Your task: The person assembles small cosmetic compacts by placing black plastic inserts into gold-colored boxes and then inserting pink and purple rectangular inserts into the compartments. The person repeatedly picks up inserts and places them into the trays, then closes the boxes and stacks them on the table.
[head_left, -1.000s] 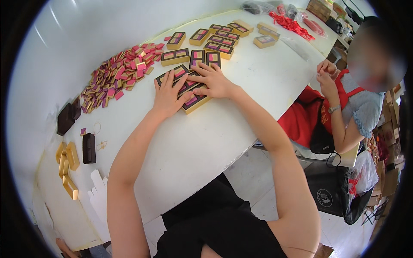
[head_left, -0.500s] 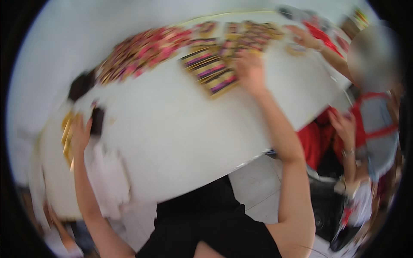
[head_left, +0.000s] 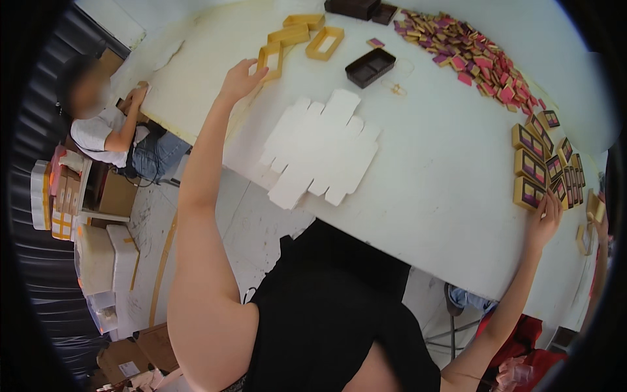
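Observation:
At the far left of the table, my left hand (head_left: 243, 80) has its thumb and fingers on either side of the wall of a gold rectangular box frame (head_left: 279, 64). More gold frames (head_left: 288, 34) lie behind it, and another gold frame (head_left: 325, 43) is to its right. Over on the right, my right hand (head_left: 546, 221) has its fingers stretched out against the nearest gold box (head_left: 528, 193) with dark and purple panels. Several similar boxes (head_left: 530, 167) stand grouped there. Its fingertips are partly hidden among them.
A flattened white carton (head_left: 323, 149) lies before me, with a dark two-compartment tray (head_left: 370, 67) beyond it. Small pink, purple and gold pieces (head_left: 470, 59) are heaped at the back right. One person (head_left: 104, 130) sits at left; another person's hand (head_left: 602, 225) shows at the right edge.
My view has swung left, bringing the gold frames and white carton toward the middle. Both hands stay stretched out, the left by the gold frames, the right by the grouped boxes.

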`<state>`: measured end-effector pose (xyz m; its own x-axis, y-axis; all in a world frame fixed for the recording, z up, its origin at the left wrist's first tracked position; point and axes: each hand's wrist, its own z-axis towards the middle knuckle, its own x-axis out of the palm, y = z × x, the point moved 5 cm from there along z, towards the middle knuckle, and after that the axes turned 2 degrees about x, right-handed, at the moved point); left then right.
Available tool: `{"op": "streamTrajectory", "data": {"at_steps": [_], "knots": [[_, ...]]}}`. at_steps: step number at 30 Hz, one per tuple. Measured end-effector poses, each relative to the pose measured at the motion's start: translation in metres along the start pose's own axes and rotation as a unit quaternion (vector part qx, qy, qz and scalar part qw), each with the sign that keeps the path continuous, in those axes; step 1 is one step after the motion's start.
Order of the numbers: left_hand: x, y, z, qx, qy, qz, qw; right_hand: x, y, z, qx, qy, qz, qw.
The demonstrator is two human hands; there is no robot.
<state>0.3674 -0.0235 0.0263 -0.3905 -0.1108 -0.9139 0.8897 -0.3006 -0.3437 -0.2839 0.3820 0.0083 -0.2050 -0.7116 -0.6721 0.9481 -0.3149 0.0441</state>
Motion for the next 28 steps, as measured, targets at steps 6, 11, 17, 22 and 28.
{"op": "streamTrajectory", "data": {"at_steps": [6, 11, 17, 22, 28], "knots": [[0.012, -0.087, -0.068, 0.075, -0.003, -0.064, 0.995, -0.012, 0.015, -0.008, -0.06, -0.051, -0.029, 0.997], [0.025, -0.085, -0.059, 0.115, -0.014, -0.153, 0.981, 0.003, 0.11, -0.008, -0.155, -0.026, 0.084, 0.984], [0.073, -0.197, 0.011, 0.248, -0.033, 0.017, 0.968, -0.003, 0.115, -0.012, -0.134, -0.03, 0.112, 0.984], [0.063, -0.215, 0.05, 0.295, -0.081, 0.012, 0.952, -0.009, 0.119, -0.01, -0.149, -0.067, 0.12, 0.979], [0.076, -0.302, -0.012, 0.186, 0.288, -0.526, 0.779, -0.03, 0.147, 0.0, -0.072, -0.053, 0.22, 0.971]]}}
